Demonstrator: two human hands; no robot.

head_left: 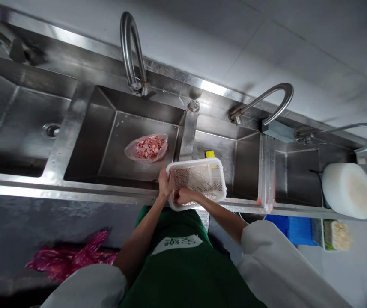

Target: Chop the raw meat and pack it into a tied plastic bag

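A white perforated plastic basket (199, 177) is tilted over the front edge of the sinks, close to my body. My left hand (165, 184) grips its left rim. Inside the basket, at its near left corner, my right hand (185, 195) is closed; a small dark red patch shows by the fingers, but I cannot make out what it is. To the left of the basket, a clear plastic bag (132, 150) of chopped pinkish meat (150, 146) lies on the floor of the middle sink (112, 158).
A yellow block (209, 154) shows behind the basket in the smaller sink (247, 158). Curved faucets (128, 47) rise along the back ledge. A thick round white block (347, 190) stands at the right. A pink plastic bag (70, 259) lies on the floor at the left.
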